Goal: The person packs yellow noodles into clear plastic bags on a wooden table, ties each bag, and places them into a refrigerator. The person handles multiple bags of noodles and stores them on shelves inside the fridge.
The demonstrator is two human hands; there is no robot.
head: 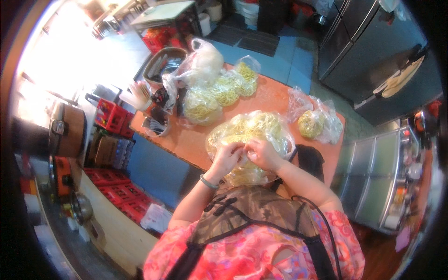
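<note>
Both my hands are close together over a large clear plastic bag of yellow noodles (259, 122) at the table's near edge. My left hand (229, 157), below a bangle on the wrist, pinches thin clear plastic with its fingertips. Beside it, my right hand (264, 154) has its fingers curled on the same plastic. Further back lie several smaller bags of noodles (203, 106) in a row. One small tied bag of noodles (310, 124) rests on the right, against crumpled clear plastic bags (329, 120). What exactly lies between my fingertips is too small to tell.
The orange tabletop (269, 98) also bears a white plastic bag (206, 63), a basket (166, 56) and a cup of utensils (157, 126) at the left. A dark stool or chair (309, 161) touches the near right side. Red crates (122, 196) stand on the floor at left.
</note>
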